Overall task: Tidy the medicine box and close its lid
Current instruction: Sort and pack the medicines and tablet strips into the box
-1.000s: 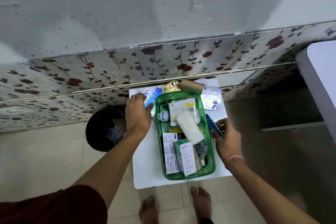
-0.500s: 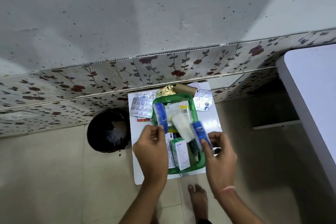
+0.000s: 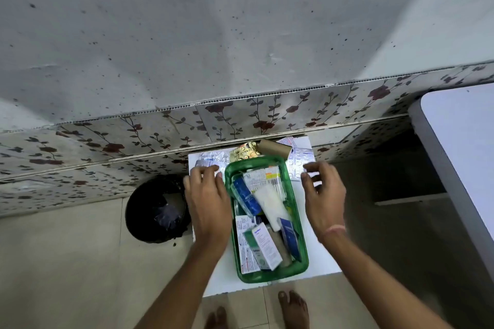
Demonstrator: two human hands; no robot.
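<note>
While the green medicine box (image 3: 267,274) sat lidless mid-table, the left hand (image 3: 207,201) spread empty over blister strips (image 3: 211,158) left of it; the right hand (image 3: 322,195) reached, fingers apart, toward the strips (image 3: 298,160) on its right, likely to gather both in.

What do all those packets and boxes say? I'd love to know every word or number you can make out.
None can be read for sure.
White and green carton: a dark blue brand word, too blurred.
Leaflet-like pack beside it: fine print, too small.
White pack with barcode and orange patch: unreadable.
Blue tube: no legible text.
Silver pill strip outside the green box: blue print, blurred.
</note>
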